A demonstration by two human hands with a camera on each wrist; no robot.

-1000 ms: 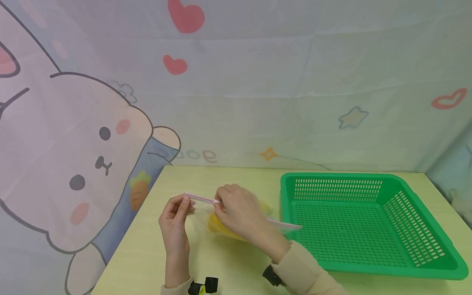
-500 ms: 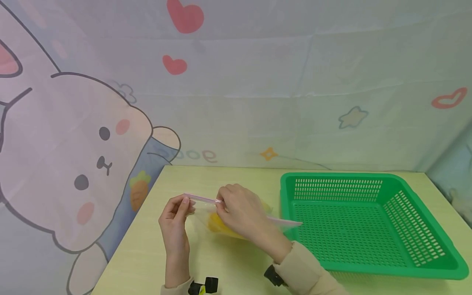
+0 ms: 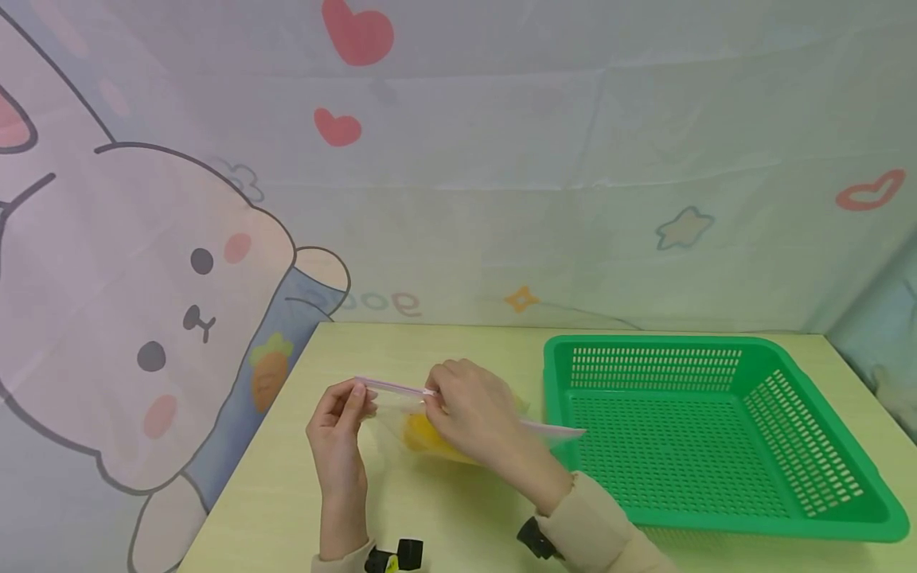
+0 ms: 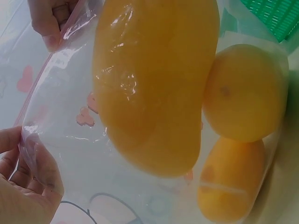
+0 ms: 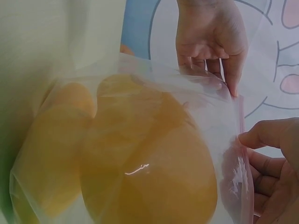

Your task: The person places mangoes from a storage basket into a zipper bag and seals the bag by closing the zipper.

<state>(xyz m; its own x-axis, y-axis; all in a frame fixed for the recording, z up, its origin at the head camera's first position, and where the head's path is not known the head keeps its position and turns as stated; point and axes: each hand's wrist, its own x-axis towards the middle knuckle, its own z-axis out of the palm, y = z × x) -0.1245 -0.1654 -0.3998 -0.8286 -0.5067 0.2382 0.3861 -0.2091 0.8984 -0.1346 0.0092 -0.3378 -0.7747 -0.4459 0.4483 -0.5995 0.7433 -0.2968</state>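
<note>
A clear zip bag (image 4: 60, 135) with a pink-edged top hangs between the two hands. Inside it lie a large, long yellow-orange fruit (image 4: 156, 93) and two smaller, rounder ones, such as the upper small fruit (image 4: 245, 93). At the zip's left end, my left hand (image 3: 340, 422) pinches the corner between thumb and fingers. My right hand (image 3: 473, 414) pinches the zip strip (image 3: 392, 387) farther along, where a small white piece shows at its fingertips. In the head view the right hand covers much of the bag and fruit.
Right of the hands stands a large green plastic basket (image 3: 677, 521) with slotted walls; the bag's right end overlaps its left side in the head view. Both rest on a pale yellow table (image 3: 272, 509). Behind hangs a printed cloth (image 3: 501, 159) with a cartoon rabbit.
My right hand has slid a little to the right along the zip, lengthening the strip between the hands. The left hand has stayed nearly still at the corner.
</note>
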